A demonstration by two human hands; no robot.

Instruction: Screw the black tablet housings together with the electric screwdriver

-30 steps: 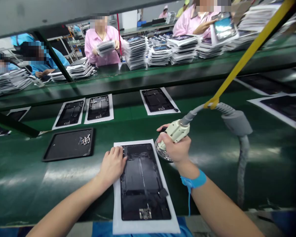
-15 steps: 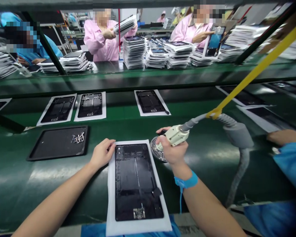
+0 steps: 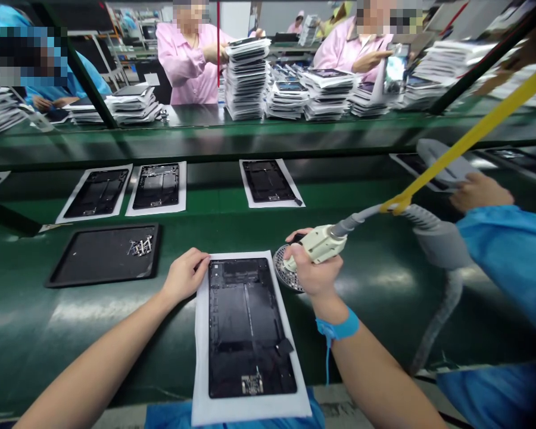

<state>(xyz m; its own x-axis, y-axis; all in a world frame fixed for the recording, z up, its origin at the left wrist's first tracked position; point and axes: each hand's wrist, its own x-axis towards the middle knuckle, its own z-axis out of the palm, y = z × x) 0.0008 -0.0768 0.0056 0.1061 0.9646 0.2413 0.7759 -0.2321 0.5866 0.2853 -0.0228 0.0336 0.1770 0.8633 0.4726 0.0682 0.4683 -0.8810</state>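
Left hand [image 3: 184, 277]: fingers bent at the upper-left corner of a thin white rectangular sheet [image 3: 250, 411], perhaps to steady it; whether they pinched it, could not tell. Right hand [image 3: 320, 277]: wrapped around a cream plastic handheld tool [image 3: 324, 243], beside the sheet's upper right edge. A round perforated metal piece [image 3: 283, 275] lay below the tool; contact unclear. The flat black tablet-shaped housing [image 3: 232, 330] lay on the sheet between the forearms, the sheet probably shielding it from the green bench [image 3: 116, 322]. Beyond the right hand, a yellow strap [image 3: 469, 140] held up the tool's grey cable [image 3: 357, 217], likely easing its weight. Left of the left hand, a shallow black tray [image 3: 93, 262] contained small silvery metal parts [image 3: 140, 245], presumably to keep them together.
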